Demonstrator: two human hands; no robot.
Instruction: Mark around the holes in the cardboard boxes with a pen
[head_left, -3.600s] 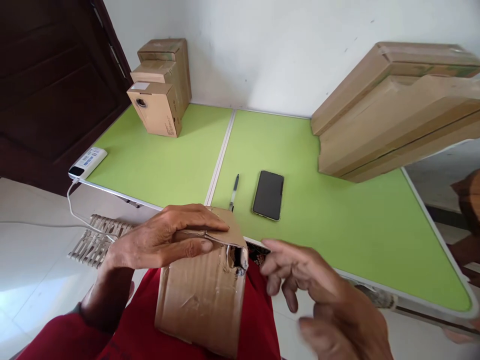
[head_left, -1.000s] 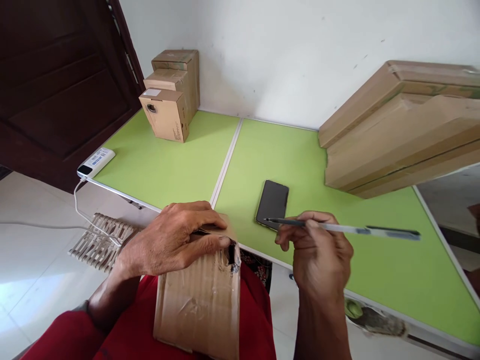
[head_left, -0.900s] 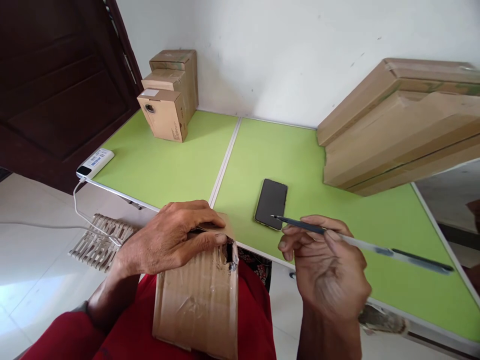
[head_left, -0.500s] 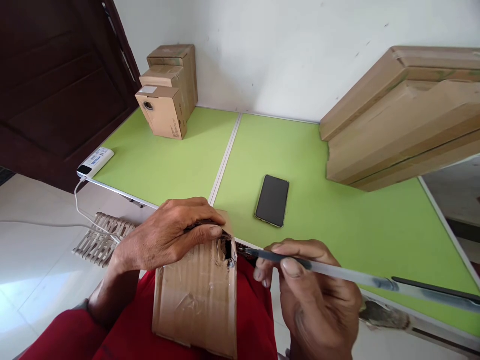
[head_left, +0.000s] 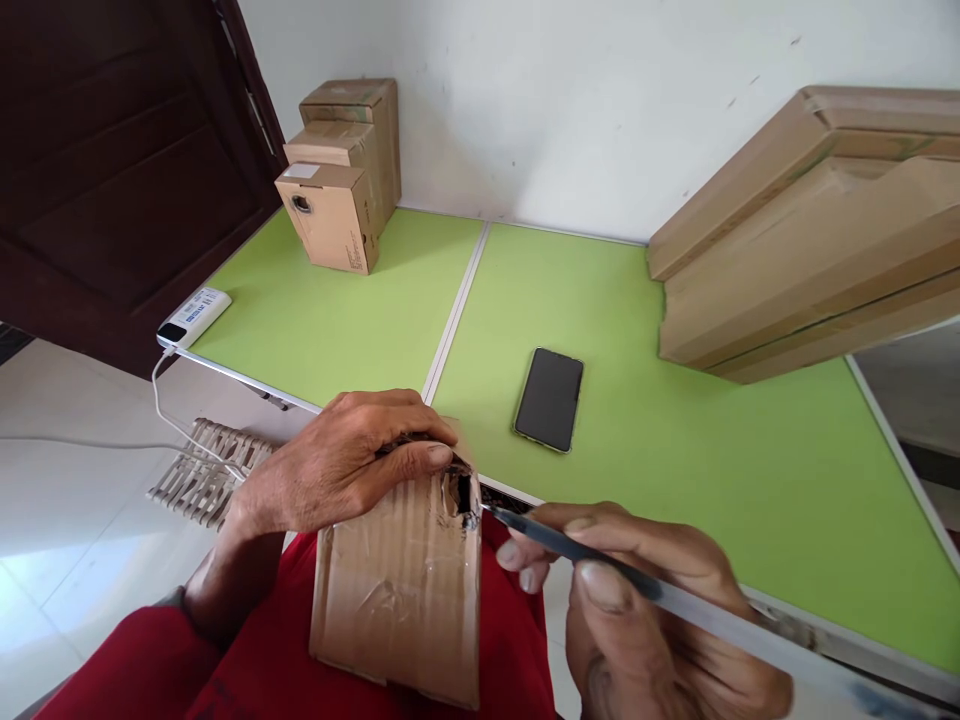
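Note:
A small cardboard box [head_left: 397, 600] rests against my red clothing, with clear tape on its face and a ragged dark hole [head_left: 460, 492] near its upper right corner. My left hand [head_left: 360, 460] is closed over the box's top edge, thumb lying on the face beside the hole. Between thumb and fingers, my right hand [head_left: 645, 610] grips a pen [head_left: 585, 550] with a dark front part and a pale translucent barrel. Its tip is by the right edge of the box, close to the hole; whether it touches cannot be made out.
On the green table [head_left: 615, 420] lies a black phone [head_left: 549, 400]. Stacked cardboard boxes [head_left: 337, 180] stand at the back left, larger cartons [head_left: 810, 250] at the right. A white power bank [head_left: 195, 318] with a cable sits at the left edge, above a woven stool [head_left: 206, 475].
My right hand has moved down and right and come closer, and the pen is now tilted more steeply, its tip nearer the box edge. My left hand keeps its hold.

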